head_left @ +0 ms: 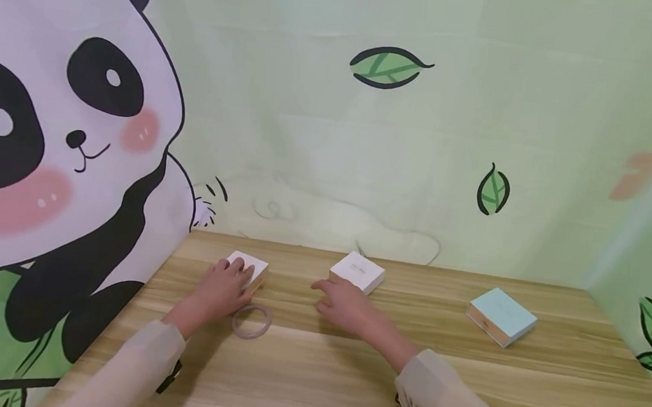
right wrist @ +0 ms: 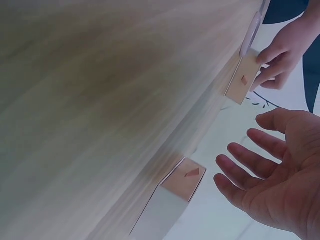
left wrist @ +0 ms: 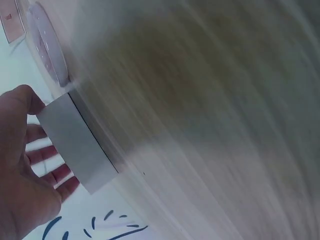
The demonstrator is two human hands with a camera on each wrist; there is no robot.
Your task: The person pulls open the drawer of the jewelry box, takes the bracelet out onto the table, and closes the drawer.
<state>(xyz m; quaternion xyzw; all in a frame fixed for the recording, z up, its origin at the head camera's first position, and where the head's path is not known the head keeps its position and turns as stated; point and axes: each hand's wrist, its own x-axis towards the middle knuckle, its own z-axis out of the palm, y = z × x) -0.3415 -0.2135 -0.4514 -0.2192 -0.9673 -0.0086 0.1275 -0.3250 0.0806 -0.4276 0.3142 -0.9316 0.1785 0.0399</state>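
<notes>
My left hand [head_left: 224,288] rests over a small white box [head_left: 257,270] at the table's far left. In the left wrist view its thumb and fingers grip the edges of that box [left wrist: 77,142], which sits on the wood. Just on the near side of this hand lies a pale purple bangle [head_left: 249,336], flat on the table. My right hand [head_left: 346,305] hovers beside a second white box [head_left: 357,271] in the middle. Its fingers are spread and relaxed in the right wrist view, with a gap to the box's orange end [right wrist: 187,177].
A light blue box [head_left: 504,311] with an orange side sits on the right part of the wooden table [head_left: 299,382]. Behind the table hangs a pale green backdrop [head_left: 309,131] printed with leaves and a large panda.
</notes>
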